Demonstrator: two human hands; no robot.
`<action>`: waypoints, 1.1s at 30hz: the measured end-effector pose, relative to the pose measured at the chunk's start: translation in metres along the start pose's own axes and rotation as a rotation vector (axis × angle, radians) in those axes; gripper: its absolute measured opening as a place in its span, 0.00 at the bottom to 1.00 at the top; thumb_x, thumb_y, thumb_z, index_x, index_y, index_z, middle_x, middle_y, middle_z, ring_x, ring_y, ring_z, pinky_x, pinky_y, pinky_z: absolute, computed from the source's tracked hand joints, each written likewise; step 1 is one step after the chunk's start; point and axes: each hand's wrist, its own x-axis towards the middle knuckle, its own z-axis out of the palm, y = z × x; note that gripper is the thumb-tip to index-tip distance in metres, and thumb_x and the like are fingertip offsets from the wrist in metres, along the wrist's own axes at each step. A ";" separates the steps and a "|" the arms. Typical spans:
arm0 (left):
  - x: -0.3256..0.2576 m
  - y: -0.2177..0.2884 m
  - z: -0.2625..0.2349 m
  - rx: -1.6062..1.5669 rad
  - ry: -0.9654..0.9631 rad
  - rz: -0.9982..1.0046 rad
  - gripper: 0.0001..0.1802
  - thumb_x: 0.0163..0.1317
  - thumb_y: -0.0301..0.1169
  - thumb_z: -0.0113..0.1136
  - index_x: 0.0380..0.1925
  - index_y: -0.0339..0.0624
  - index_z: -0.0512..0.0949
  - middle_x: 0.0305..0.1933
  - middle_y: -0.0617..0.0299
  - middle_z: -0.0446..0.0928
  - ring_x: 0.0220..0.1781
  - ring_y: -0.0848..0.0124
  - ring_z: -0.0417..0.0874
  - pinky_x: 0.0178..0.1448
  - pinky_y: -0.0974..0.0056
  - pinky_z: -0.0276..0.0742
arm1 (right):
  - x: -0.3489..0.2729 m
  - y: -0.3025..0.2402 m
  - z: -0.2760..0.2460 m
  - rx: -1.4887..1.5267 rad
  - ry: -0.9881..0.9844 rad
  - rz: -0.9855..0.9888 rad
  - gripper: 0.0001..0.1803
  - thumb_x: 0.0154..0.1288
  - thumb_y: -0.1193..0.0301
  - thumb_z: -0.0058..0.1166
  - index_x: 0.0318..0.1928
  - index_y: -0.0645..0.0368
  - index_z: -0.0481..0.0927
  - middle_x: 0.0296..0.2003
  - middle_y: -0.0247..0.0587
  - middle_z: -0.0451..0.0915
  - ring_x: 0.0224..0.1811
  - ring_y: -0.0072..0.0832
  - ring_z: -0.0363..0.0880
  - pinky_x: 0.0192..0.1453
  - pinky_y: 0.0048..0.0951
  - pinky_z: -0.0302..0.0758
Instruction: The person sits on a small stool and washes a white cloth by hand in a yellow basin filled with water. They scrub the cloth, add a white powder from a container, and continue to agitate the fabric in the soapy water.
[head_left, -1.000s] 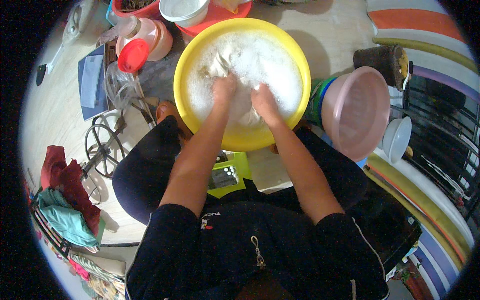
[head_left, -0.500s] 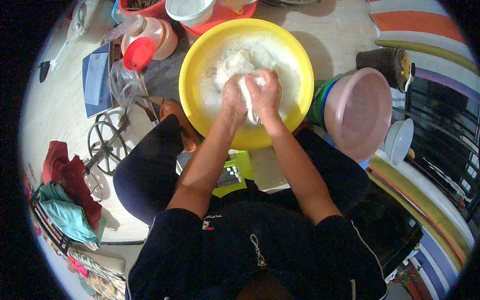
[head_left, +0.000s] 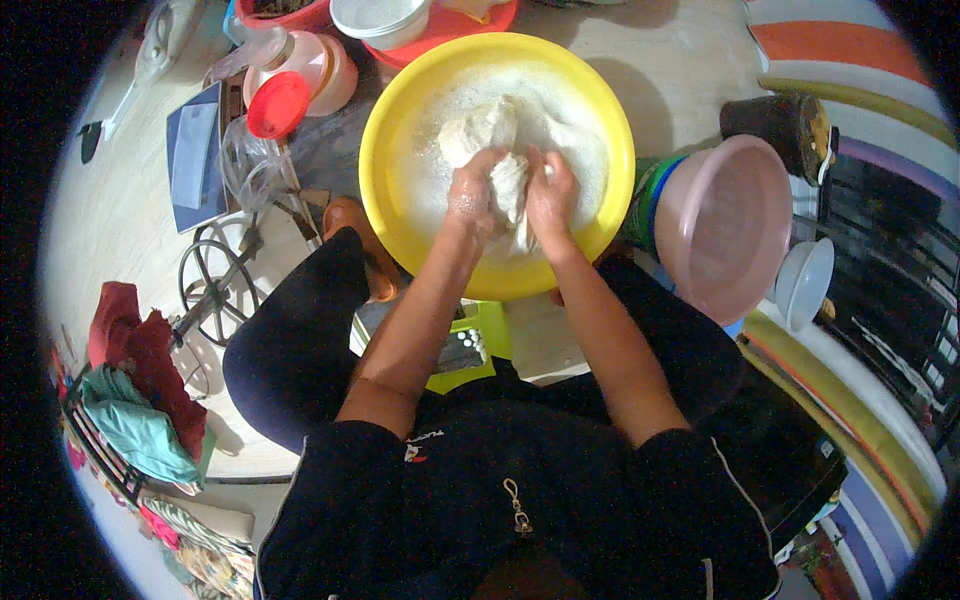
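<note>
A wide yellow basin (head_left: 376, 200) stands in front of me between my knees, holding pale, sudsy water. In it lies a wet white cloth (head_left: 508, 188), bunched up, with one heap of it further back and a loose end trailing toward me. My left hand (head_left: 472, 194) is curled round the left side of the bunch, with suds on its back. Pressed against the other side, my right hand (head_left: 552, 196) has its fingers bent round the cloth. The fingertips of both hands are partly hidden by the cloth.
Right of the basin sit a pink tub (head_left: 724, 230), a light blue bowl (head_left: 803, 284) and a dark pot (head_left: 768, 135). A red-lidded container (head_left: 283, 105), a white bowl (head_left: 383, 22) and a black wheel (head_left: 217, 292) are to the left. A green stool (head_left: 490, 330) is below the basin.
My hands have moved a little apart, so more of the bunched cloth shows between them. The right hand has shifted right and no longer overlaps the left.
</note>
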 end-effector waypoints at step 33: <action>-0.011 0.009 0.009 0.003 -0.074 0.113 0.25 0.60 0.47 0.49 0.48 0.39 0.70 0.45 0.54 0.75 0.45 0.61 0.76 0.54 0.58 0.71 | -0.021 -0.021 -0.034 -0.153 -0.144 -0.054 0.20 0.53 0.60 0.58 0.39 0.65 0.74 0.43 0.55 0.74 0.49 0.45 0.71 0.53 0.40 0.65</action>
